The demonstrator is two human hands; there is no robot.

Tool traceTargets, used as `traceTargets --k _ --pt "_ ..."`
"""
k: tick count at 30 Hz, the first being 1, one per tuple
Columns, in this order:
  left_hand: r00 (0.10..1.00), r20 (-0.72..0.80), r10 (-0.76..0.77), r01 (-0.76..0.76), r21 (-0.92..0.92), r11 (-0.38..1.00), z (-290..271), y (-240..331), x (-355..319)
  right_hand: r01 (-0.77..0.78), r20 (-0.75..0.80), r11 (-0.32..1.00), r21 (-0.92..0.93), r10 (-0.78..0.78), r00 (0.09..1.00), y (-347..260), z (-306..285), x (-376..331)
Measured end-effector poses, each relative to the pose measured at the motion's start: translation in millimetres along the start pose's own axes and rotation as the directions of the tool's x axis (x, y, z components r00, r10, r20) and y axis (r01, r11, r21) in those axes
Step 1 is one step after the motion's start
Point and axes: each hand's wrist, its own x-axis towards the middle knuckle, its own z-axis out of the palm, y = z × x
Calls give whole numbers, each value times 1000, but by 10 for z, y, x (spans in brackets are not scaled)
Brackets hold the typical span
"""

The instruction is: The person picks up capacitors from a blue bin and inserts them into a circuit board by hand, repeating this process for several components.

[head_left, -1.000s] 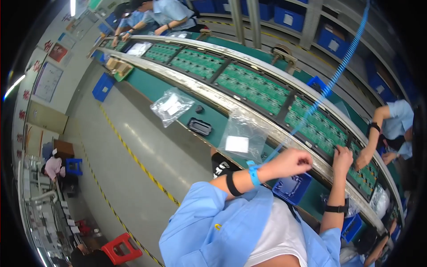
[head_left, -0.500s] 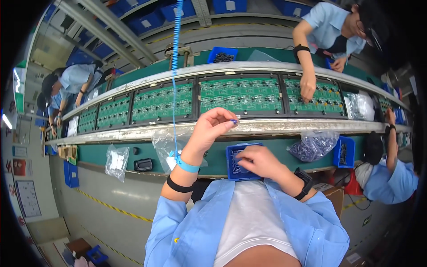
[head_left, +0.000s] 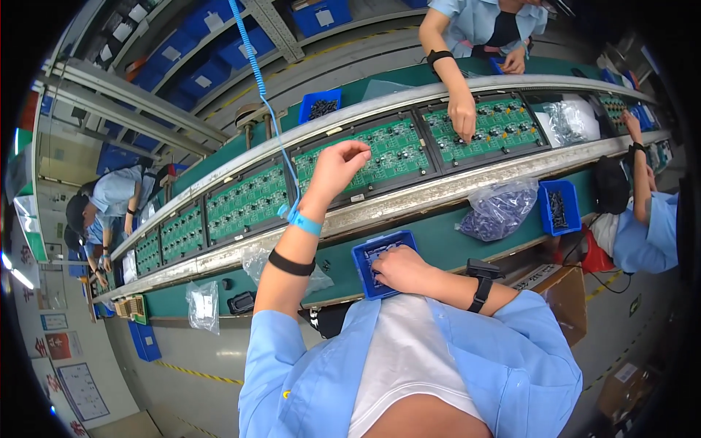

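My left hand [head_left: 340, 169] is raised over a framed green circuit board [head_left: 394, 150] on the line. Thumb and fingers are pinched together, and whatever they hold is too small to make out. A light-blue wrist strap [head_left: 303, 221] circles that wrist, joined to a coiled blue cord [head_left: 252, 58]. Close to my body, my right hand [head_left: 401, 269] reaches into a blue bin [head_left: 363, 281] of small dark parts. Its fingers are curled down, with the tips partly hidden among the parts.
Metal rails [head_left: 438, 179] flank the row of boards. A co-worker's hand [head_left: 461, 117] is at the neighbouring board [head_left: 504, 128]. On the near bench lie a bag of purplish parts [head_left: 500, 212], another blue bin [head_left: 558, 208] and a clear bag [head_left: 203, 306].
The view has turned, tilting the line. My left hand, which pinched a small blue part near the rail, is now over the board. My right hand has gone deeper into the bin, fingers curling.
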Motion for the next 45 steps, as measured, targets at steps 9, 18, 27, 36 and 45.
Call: traceTargets --k 9,18,27,36,45 --pt "983 -23 182 -144 514 846 114 -353 619 -30 -56 1000 7 30 998 -53 39 89" --pt "973 56 226 -199 701 685 72 -501 849 -59 -28 997 54 60 998 -89 45 142" --pt "958 77 275 -233 766 599 119 -491 864 -41 -43 995 94 45 998 -100 112 193" --pt "939 122 321 -290 783 550 86 -536 915 -32 -57 995 99 37 998 -119 73 183" --pt "920 160 359 -333 801 497 220 -454 905 -29 -91 996 87 36 995 -112 104 189"
